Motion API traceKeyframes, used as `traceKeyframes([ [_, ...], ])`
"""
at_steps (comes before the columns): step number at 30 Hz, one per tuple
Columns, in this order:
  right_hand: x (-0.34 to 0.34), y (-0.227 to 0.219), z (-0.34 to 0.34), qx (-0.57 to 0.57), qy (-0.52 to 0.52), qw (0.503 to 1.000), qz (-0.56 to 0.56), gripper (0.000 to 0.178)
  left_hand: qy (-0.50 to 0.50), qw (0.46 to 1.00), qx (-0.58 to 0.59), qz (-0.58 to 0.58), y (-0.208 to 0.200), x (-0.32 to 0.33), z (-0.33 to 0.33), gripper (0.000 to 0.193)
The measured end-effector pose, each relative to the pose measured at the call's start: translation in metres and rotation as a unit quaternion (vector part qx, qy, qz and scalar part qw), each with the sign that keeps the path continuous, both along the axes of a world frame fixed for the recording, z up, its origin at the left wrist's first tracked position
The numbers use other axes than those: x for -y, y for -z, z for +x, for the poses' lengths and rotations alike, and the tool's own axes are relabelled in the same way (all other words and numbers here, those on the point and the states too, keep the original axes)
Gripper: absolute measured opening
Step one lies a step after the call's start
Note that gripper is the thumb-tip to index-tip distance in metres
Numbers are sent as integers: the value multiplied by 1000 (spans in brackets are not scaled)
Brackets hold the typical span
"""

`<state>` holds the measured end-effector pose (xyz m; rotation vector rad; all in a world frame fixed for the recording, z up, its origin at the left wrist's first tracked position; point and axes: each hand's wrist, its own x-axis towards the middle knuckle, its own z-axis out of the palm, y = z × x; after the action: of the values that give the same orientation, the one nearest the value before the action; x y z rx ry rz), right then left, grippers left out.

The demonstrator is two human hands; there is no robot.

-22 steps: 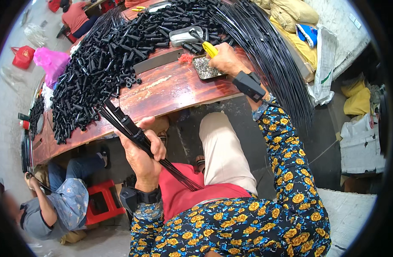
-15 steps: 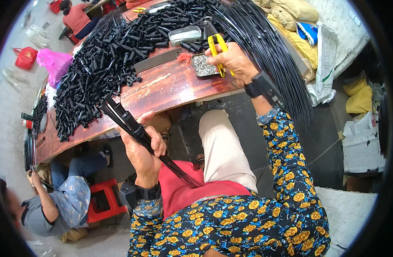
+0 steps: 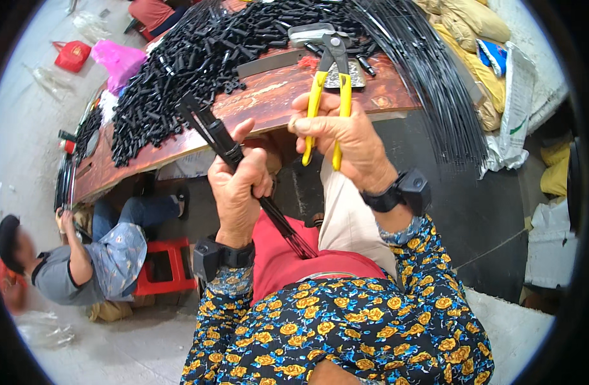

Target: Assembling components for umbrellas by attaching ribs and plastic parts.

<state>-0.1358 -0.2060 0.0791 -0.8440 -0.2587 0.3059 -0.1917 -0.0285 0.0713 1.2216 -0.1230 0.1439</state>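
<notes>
My left hand point(image 3: 238, 186) grips a bundle of thin black rods point(image 3: 212, 131) fitted with a black sleeve at its upper end; the rods run down past my wrist over my lap. My right hand point(image 3: 342, 138) holds yellow-handled pliers point(image 3: 328, 80), jaws pointing up and away, just right of the bundle. Both hands hover in front of the reddish-brown wooden table point(image 3: 272, 102). A large heap of short black tubes point(image 3: 179, 70) covers the table's left and far side.
A fan of long black rods point(image 3: 435, 83) hangs off the table's right end. A small metal plate point(image 3: 345, 74) lies behind the pliers. A person point(image 3: 83, 263) sits on a red stool point(image 3: 163, 266) at lower left. Sacks point(image 3: 474, 19) and bags lie at right.
My right hand lifted the yellow pliers off the table and brought them toward me, beside the rod bundle. My left hand raised the bundle slightly and moved it closer to the right hand.
</notes>
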Motion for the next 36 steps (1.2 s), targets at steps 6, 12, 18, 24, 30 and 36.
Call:
traceKeyframes([
  [6, -33, -5, -22, 66, -18, 998, 11, 26, -5, 999, -4, -41, -6, 0, -11, 44],
  [12, -26, -16, -27, 174, 10, 975, -141, 19, 12, 999, -6, -31, -3, -2, -15, 39],
  [18, -7, -39, -17, 332, -19, 908, -256, 20, 76, 994, -9, -80, -4, 0, -11, 35],
  [24, -9, -42, -14, 350, -11, 894, -281, 26, 80, 994, -18, -76, -2, 0, -11, 40],
  [30, -28, -20, -23, 351, 120, 892, -258, 21, 61, 996, 14, -67, 0, -7, -18, 56],
  [36, -59, 3, -23, 328, 276, 863, -265, 12, 3, 992, -14, -125, 8, -19, -26, 92],
])
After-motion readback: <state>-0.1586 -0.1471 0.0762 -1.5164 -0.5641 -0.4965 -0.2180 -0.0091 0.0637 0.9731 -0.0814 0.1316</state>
